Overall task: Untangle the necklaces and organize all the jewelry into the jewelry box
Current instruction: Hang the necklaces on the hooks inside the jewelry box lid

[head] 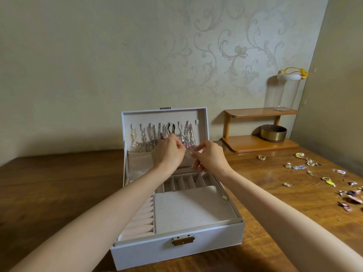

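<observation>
Two bare forearms reach in over the white box [157,252], which stands open on the wooden surface [59,193] with its brass latch [182,240] facing the camera. Inside it lie ring rolls [139,218] on the left, a dotted earring panel [188,211] and a row of slots [186,182] behind. The lid [204,122] stands upright, chains [149,136] hanging from its hooks above a pocket [139,160]. The left grip [170,152] is curled, fingertips pinched on a necklace [188,146] with a pink pendant that hangs near the right end of the row. The right grip [211,159], just beside it, pinches the same necklace's fine chain between thumb and forefinger. Loose jewelry [314,167] is scattered to the right, near a shelf [255,143].
</observation>
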The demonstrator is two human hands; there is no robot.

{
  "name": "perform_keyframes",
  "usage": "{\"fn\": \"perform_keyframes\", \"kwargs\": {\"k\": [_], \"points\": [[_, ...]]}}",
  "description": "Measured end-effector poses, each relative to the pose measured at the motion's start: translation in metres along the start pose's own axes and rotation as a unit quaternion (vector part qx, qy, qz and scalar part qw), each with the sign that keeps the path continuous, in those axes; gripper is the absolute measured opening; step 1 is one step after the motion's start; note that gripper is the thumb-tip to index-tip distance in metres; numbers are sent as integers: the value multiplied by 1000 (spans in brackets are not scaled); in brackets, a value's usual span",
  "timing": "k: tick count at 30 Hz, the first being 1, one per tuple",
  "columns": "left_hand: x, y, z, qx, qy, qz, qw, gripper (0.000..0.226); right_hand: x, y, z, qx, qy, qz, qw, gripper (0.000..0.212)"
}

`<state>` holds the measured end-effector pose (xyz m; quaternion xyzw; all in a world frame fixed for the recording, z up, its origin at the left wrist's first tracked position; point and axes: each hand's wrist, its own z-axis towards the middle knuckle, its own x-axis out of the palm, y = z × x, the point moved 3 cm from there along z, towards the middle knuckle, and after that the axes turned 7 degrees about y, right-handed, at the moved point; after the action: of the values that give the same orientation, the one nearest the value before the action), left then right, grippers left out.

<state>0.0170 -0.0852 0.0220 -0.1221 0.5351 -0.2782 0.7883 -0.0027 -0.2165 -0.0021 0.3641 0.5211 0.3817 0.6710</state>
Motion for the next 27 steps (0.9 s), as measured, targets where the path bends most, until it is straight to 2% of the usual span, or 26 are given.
{"fn": "perform_keyframes", "kwargs": {"k": [9,16,21,27], "points": [[3,-7,-2,4,36,19,999,16,-4,5,-2,-40,-33,-8,999,13],[16,-16,1,24,75,-118,990,24,-11,11,-6,-48,-31,-11,998,24],[18,-18,3,7,71,-143,987,31,-13,12,-5,-51,-36,-15,998,20],[21,-19,5,3,72,-148,986,28,-15,9,-3,-59,-38,-34,997,18]]}}
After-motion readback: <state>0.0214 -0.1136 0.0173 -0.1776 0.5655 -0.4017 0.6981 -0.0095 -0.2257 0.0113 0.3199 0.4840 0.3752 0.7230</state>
